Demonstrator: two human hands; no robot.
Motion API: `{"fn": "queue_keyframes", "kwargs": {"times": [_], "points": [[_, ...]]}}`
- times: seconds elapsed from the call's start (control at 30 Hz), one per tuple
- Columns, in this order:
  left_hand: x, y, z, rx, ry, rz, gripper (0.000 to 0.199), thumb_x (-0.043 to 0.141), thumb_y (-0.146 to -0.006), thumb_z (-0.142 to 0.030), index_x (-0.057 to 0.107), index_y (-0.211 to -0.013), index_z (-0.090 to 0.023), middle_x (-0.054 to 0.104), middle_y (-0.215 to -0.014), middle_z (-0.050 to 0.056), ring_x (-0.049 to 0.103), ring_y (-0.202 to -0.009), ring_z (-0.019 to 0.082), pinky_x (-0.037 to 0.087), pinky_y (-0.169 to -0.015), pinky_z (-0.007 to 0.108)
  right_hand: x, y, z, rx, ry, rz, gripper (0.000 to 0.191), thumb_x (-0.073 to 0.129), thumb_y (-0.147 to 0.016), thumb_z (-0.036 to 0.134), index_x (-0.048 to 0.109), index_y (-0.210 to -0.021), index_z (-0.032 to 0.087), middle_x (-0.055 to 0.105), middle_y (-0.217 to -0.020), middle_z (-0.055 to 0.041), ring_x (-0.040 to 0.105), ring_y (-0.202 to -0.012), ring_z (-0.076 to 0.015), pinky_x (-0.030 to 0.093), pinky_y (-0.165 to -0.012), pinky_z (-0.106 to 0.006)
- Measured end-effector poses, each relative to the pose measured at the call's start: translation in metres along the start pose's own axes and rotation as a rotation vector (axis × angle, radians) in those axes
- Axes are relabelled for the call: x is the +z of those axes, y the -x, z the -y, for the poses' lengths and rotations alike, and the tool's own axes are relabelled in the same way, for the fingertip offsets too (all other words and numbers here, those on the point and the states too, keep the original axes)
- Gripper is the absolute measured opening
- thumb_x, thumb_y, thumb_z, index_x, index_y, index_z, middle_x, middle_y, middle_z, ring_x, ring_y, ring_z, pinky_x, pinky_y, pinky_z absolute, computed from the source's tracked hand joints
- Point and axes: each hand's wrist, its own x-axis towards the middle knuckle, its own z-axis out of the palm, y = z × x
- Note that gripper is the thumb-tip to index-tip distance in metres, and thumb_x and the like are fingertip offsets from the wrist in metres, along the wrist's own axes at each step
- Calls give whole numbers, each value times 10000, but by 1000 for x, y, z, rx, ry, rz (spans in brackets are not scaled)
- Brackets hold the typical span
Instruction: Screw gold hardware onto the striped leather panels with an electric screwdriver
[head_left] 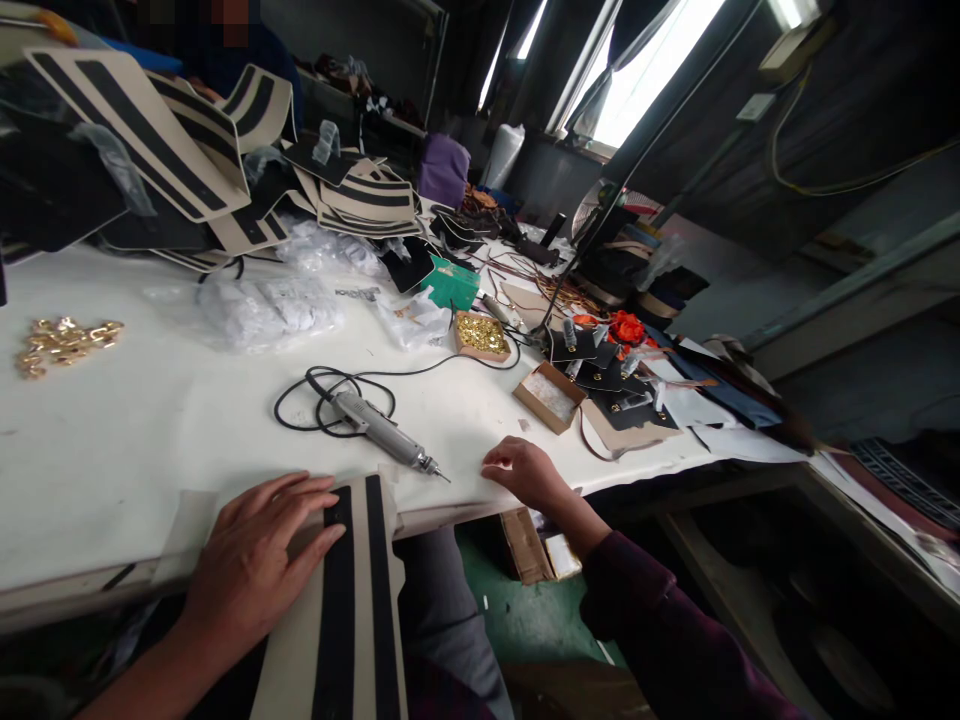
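Observation:
My left hand lies with its fingers stretched over the top end of a beige panel with black stripes, which hangs over the table's front edge toward my lap. My right hand hovers at the table edge, thumb and fingers pinched together; whatever may be between the fingertips is too small to make out. Between the two hands, a grey electric screwdriver rests on the table with its bit pointing right and its black cord coiled behind it.
Gold metal fittings lie at the left. A box of small gold parts and a cardboard box with a clear bag stand beyond my right hand. Striped panels are piled at the back left, near another person. Black pieces lie right.

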Motion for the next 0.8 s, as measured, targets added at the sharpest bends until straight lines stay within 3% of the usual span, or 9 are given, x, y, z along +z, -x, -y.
{"fn": "queue_keyframes", "kwargs": {"times": [0.23, 0.33, 0.57, 0.67, 0.8], "points": [[0, 0, -1, -15, -15, 23, 251, 656, -964, -455, 703, -1155, -300, 764, -1308, 53, 637, -1292, 327, 438, -1091, 510, 4, -5, 0, 49, 55, 11, 105, 744, -914, 291, 833, -950, 250, 784, -982, -24, 709, -837, -170, 487, -757, -253], [0, 0, -1, -17, -8, 18, 255, 663, -960, -459, 696, -1161, -305, 763, -1309, 45, 633, -1295, 327, 436, -1087, 509, 2, -8, 4, 8, 146, 23, 122, 717, -928, 296, 833, -947, 259, 785, -979, -29, 702, -844, -181, 462, -739, -266], [-2, -1, -4, -24, 11, 5, 227, 675, -960, -425, 695, -1145, -295, 771, -1288, 40, 635, -1289, 325, 438, -1079, 509, 0, -6, 12, -126, 353, 5, 271, 556, -997, 251, 794, -887, 183, 760, -935, -116, 660, -899, -233, 409, -861, -329], [-4, -2, -8, -43, 20, 18, 208, 682, -960, -382, 696, -1142, -283, 772, -1286, 37, 624, -1300, 315, 439, -1087, 509, 8, -4, 8, -161, 408, -55, 323, 500, -1017, 243, 776, -862, 178, 742, -893, -119, 646, -878, -237, 394, -859, -339], [-8, -3, -13, -87, 33, 56, 190, 701, -948, -318, 701, -1133, -272, 764, -1306, 35, 616, -1303, 307, 434, -1100, 518, 23, -1, 0, -173, 457, -226, 354, 480, -1035, 270, 768, -841, 205, 735, -852, -101, 641, -827, -232, 386, -832, -346]]}}
